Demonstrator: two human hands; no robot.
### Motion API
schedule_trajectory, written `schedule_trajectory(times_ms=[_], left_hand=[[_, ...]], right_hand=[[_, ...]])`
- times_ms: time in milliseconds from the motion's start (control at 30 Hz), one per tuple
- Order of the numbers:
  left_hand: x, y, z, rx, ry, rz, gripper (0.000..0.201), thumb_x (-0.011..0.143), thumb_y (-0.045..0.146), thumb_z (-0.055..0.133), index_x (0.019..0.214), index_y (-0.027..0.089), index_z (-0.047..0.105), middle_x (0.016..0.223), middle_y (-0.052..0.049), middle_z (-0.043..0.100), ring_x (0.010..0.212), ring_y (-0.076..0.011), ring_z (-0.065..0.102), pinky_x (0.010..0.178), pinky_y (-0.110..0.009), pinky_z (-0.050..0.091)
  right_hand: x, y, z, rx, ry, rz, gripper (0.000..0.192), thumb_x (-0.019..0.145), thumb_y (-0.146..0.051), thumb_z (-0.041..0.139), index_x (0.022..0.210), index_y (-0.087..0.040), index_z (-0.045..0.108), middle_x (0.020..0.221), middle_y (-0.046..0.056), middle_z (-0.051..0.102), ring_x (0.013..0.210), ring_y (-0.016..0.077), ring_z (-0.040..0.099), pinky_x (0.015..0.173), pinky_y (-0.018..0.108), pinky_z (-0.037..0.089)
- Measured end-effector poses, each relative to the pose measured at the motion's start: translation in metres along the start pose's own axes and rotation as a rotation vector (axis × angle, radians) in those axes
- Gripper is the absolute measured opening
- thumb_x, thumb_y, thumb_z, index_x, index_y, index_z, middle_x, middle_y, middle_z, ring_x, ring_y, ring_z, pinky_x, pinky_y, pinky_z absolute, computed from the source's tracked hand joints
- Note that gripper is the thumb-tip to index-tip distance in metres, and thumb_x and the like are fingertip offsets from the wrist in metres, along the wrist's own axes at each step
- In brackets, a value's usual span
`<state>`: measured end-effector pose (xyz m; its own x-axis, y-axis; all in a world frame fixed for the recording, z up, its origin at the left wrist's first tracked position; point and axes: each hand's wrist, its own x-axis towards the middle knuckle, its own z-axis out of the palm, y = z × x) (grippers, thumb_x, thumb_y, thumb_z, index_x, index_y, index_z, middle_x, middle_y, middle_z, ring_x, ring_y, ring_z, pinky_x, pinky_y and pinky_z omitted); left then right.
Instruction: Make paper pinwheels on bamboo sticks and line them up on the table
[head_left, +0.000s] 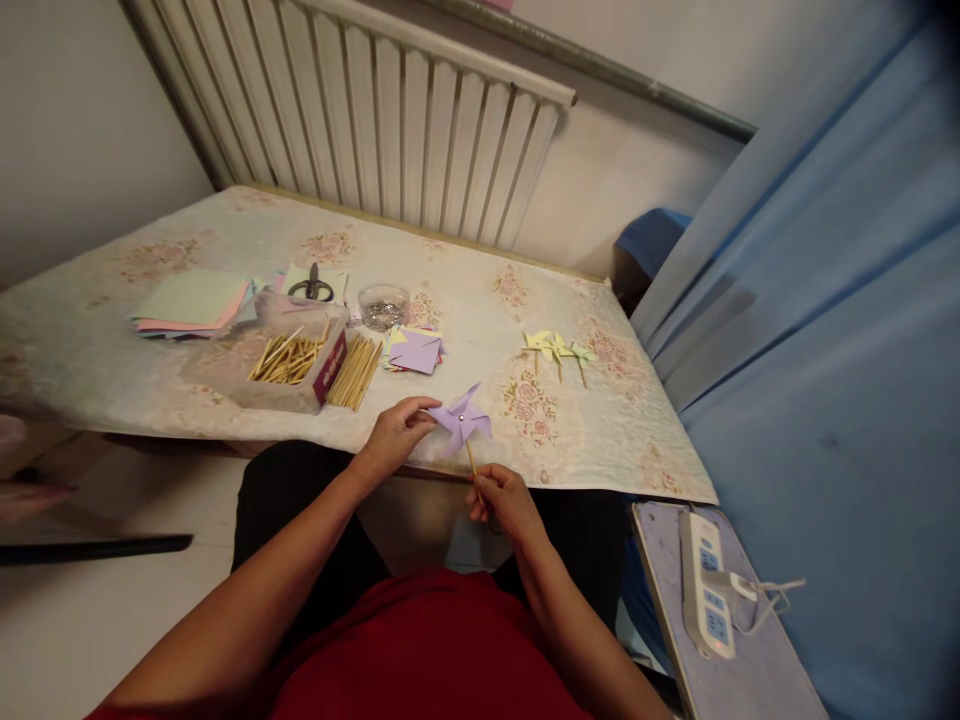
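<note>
Pinwheel (460, 420) blades are pinched by the left hand (395, 437); its stick (475, 476) is gripped by the right hand's (504, 500) closed fingers. Paper could be torn if tugged hard.

Floral-clothed table (615, 440) bears paper stack (191, 303), scissors (310, 288), stick box (289, 360), yellow pinwheels (556, 350)

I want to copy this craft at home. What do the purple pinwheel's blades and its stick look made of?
The purple pinwheel looks like matte coloured paper: thin, crisply folded blades. Its stick, held by the right hand, looks like pale bare wood or bamboo.
</note>
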<state>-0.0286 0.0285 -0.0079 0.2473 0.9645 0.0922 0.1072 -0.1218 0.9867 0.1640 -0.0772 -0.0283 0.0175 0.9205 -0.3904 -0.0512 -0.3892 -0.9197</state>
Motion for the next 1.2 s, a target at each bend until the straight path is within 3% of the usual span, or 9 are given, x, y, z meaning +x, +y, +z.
schedule_trajectory(times_ms=[133, 467, 767, 967, 1200], left_hand=[[0.0006, 0.0045, -0.0008, 0.084, 0.022, 0.042, 0.021, 0.069, 0.024, 0.067, 0.089, 0.022, 0.072, 0.08, -0.001, 0.067, 0.076, -0.0169, 0.06, 0.077, -0.028, 0.045], [0.002, 0.0076, 0.0, 0.097, -0.018, 0.05, 0.008, 0.071, 0.029, 0.067, 0.075, 0.022, 0.069, 0.074, -0.001, 0.067, 0.072, -0.0172, 0.057, 0.072, -0.027, 0.043], [0.0023, 0.0054, 0.001, 0.132, -0.032, 0.085, 0.008, 0.075, 0.029, 0.064, 0.072, 0.021, 0.066, 0.071, 0.0, 0.064, 0.07, -0.0165, 0.056, 0.07, -0.027, 0.042], [0.0055, 0.0061, -0.0018, 0.188, -0.065, 0.129, 0.011, 0.071, 0.022, 0.066, 0.081, 0.022, 0.071, 0.087, -0.003, 0.069, 0.082, -0.0185, 0.06, 0.076, -0.028, 0.043], [0.0091, 0.0002, -0.0063, 0.221, -0.129, 0.18, 0.013, 0.071, 0.022, 0.066, 0.083, 0.021, 0.07, 0.089, -0.003, 0.067, 0.084, -0.018, 0.06, 0.077, -0.029, 0.045]], right_hand=[[0.0, -0.0006, -0.0001, -0.004, -0.012, 0.002, 0.028, 0.07, -0.043, 0.061, 0.081, -0.017, 0.061, 0.059, -0.002, 0.065, 0.043, 0.0108, 0.057, 0.042, 0.021, 0.035], [-0.0005, -0.0013, 0.0004, -0.013, -0.027, -0.004, 0.027, 0.07, -0.043, 0.061, 0.08, -0.018, 0.06, 0.059, -0.001, 0.065, 0.043, 0.0108, 0.057, 0.041, 0.02, 0.036], [0.0003, -0.0011, 0.0003, -0.013, -0.037, -0.008, 0.027, 0.07, -0.043, 0.062, 0.081, -0.018, 0.061, 0.059, -0.002, 0.065, 0.043, 0.0109, 0.057, 0.041, 0.02, 0.035], [-0.001, -0.0025, 0.0002, -0.015, -0.045, -0.006, 0.027, 0.07, -0.042, 0.062, 0.081, -0.017, 0.061, 0.059, -0.002, 0.065, 0.043, 0.0107, 0.057, 0.041, 0.021, 0.036], [-0.0019, -0.0027, 0.0, 0.017, -0.086, -0.013, 0.028, 0.07, -0.042, 0.062, 0.082, -0.017, 0.061, 0.059, -0.002, 0.065, 0.041, 0.0098, 0.056, 0.042, 0.02, 0.035]])
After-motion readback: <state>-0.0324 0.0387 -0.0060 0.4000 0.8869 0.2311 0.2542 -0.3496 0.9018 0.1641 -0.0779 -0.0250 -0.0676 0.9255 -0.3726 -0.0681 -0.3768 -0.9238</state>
